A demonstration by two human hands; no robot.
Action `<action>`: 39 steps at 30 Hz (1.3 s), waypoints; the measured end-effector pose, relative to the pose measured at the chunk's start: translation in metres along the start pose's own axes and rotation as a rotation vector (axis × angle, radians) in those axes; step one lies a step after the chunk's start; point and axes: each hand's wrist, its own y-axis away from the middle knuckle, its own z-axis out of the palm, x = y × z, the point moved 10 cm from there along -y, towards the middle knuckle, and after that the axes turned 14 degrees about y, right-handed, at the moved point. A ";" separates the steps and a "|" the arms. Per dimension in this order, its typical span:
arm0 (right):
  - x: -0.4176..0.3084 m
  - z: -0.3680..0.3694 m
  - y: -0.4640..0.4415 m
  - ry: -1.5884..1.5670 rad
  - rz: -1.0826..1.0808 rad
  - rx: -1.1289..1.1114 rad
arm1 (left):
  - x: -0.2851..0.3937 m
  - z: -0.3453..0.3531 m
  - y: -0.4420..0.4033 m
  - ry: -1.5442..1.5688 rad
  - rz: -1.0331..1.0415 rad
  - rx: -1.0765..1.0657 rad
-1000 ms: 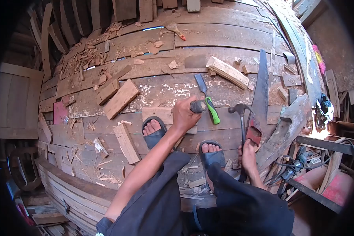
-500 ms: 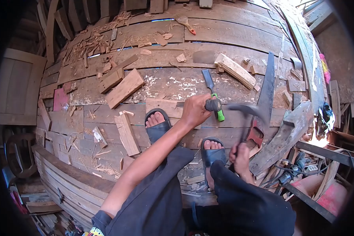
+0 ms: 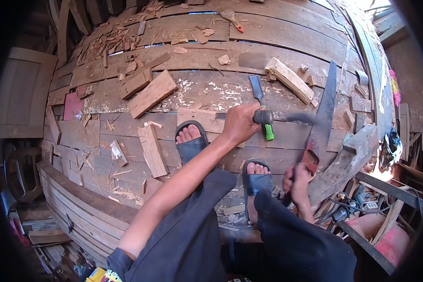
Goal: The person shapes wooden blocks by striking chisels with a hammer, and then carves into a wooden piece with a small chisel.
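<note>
My left hand (image 3: 242, 123) is closed around the dark handle of a chisel (image 3: 263, 117). The chisel lies nearly level, its blade pointing left at a wood block (image 3: 198, 121) beside my sandalled foot; whether the edge touches the wood I cannot tell. In my right hand (image 3: 298, 182) is a hammer (image 3: 297, 117), its head blurred by motion just right of the chisel's handle end. A second chisel (image 3: 255, 88) with a blue blade and green handle lies on the floor, partly behind my left hand. Near my right hand rests a handsaw (image 3: 328, 91) with a red handle.
Wood offcuts (image 3: 153, 94) and shavings are scattered over the plank floor (image 3: 202, 61). A paintbrush (image 3: 231, 19) lies at the far side. Stacked boards (image 3: 80, 207) stand at the left, and a notched timber (image 3: 350, 160) with tools beyond it at the right.
The hammer has swung, its head now slightly higher in view, and my right hand has shifted a little right and up. My left hand keeps its hold on the chisel. The view has tilted slightly.
</note>
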 end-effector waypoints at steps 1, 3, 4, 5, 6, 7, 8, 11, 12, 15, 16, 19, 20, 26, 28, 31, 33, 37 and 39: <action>0.004 -0.005 0.003 0.032 -0.005 -0.061 | 0.001 0.003 0.000 -0.004 0.005 -0.022; 0.000 -0.025 0.005 -0.005 -0.020 -0.082 | -0.001 0.002 -0.004 -0.014 0.000 -0.010; -0.004 -0.035 0.010 -0.077 -0.016 -0.042 | -0.003 0.003 -0.003 -0.014 -0.011 -0.007; -0.008 -0.044 0.011 -0.221 -0.016 -0.010 | -0.011 0.002 -0.006 -0.020 -0.044 0.007; -0.023 -0.049 0.012 -0.357 -0.092 -0.016 | -0.014 0.003 -0.008 -0.029 -0.047 0.008; -0.040 -0.057 0.013 -0.413 -0.168 0.007 | -0.013 0.003 -0.009 -0.039 -0.055 0.009; -0.054 -0.063 0.012 -0.469 -0.244 0.029 | -0.012 0.002 -0.009 -0.049 -0.063 0.010; -0.057 -0.045 0.008 -0.566 -0.268 0.086 | -0.011 0.001 -0.008 -0.025 -0.054 0.020; -0.046 -0.027 0.005 -0.520 -0.244 0.044 | -0.011 -0.001 -0.009 -0.021 -0.048 0.033; 0.004 0.002 -0.005 0.038 0.016 -0.112 | -0.011 0.002 -0.005 -0.028 -0.043 0.010; 0.006 -0.005 -0.003 0.005 0.032 -0.110 | -0.010 0.004 -0.001 -0.045 -0.044 -0.030; 0.002 -0.036 0.003 -0.128 -0.023 -0.053 | -0.010 0.004 0.000 -0.041 -0.034 -0.036; -0.006 -0.049 0.005 -0.188 -0.093 -0.039 | -0.010 0.000 -0.001 -0.034 -0.031 -0.015; -0.057 -0.056 0.009 -0.535 -0.273 0.104 | -0.020 0.003 -0.001 -0.062 -0.072 -0.029; -0.023 -0.016 -0.002 -0.444 -0.186 0.040 | -0.016 0.002 -0.001 -0.057 -0.066 -0.017; 0.015 0.010 -0.004 -0.019 0.057 -0.151 | -0.017 0.003 0.006 -0.097 -0.086 -0.061; 0.018 -0.013 -0.003 -0.093 0.093 -0.096 | -0.018 0.003 0.000 -0.113 -0.079 -0.080; -0.028 -0.072 0.008 -0.312 -0.082 0.082 | -0.022 0.002 0.001 -0.107 -0.084 -0.069; -0.058 -0.086 0.008 -0.416 -0.189 0.169 | -0.023 0.002 0.002 -0.109 -0.085 -0.068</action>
